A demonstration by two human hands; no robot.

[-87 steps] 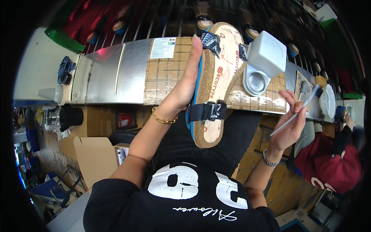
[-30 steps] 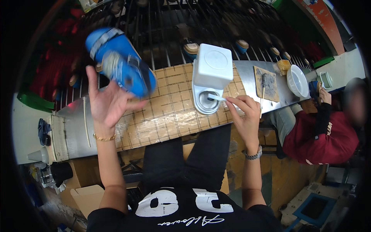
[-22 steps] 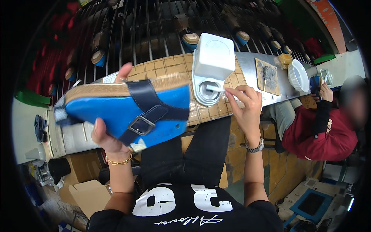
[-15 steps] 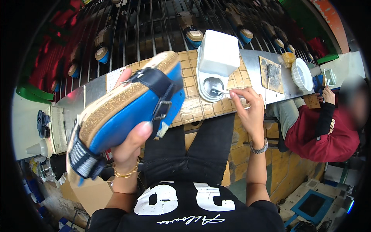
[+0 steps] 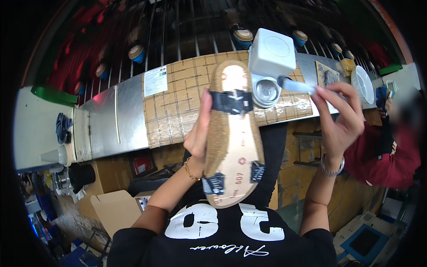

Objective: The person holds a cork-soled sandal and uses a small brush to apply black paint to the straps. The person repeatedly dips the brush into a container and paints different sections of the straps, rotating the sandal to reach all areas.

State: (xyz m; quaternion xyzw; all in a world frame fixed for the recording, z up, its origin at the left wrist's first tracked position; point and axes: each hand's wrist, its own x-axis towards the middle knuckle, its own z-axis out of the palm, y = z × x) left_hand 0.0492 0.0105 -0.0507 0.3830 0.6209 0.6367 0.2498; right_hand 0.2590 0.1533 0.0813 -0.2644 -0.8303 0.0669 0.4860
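My left hand [image 5: 199, 135] grips a sandal [image 5: 243, 144] by its left edge, with the thumb hidden from view. The sandal stands nearly upright before my chest, its pale underside toward me, bordered by brown cork. A black strap end is folded over near its top, and striped strap ends lie at both sides lower down. Pinched in my right hand [image 5: 341, 119] is a small brush [image 5: 297, 86] with a pale handle and a dark tip. Its tip is just above and right of a round cup [image 5: 267, 92] at the foot of a white box-shaped dispenser [image 5: 272, 53].
Brown gridded sheeting [image 5: 178, 107] covers part of the metal bench [image 5: 100, 120]. Behind it runs a rack of bars carrying several sandals [image 5: 136, 52]. A stained board [image 5: 328, 73] and a white basin [image 5: 362, 84] stand right. A co-worker in a dark red top [image 5: 382, 155] sits there.
The sandal has turned from its blue side to its underside and moved right, now upright. My right hand has lifted the brush out of the cup and moved right.
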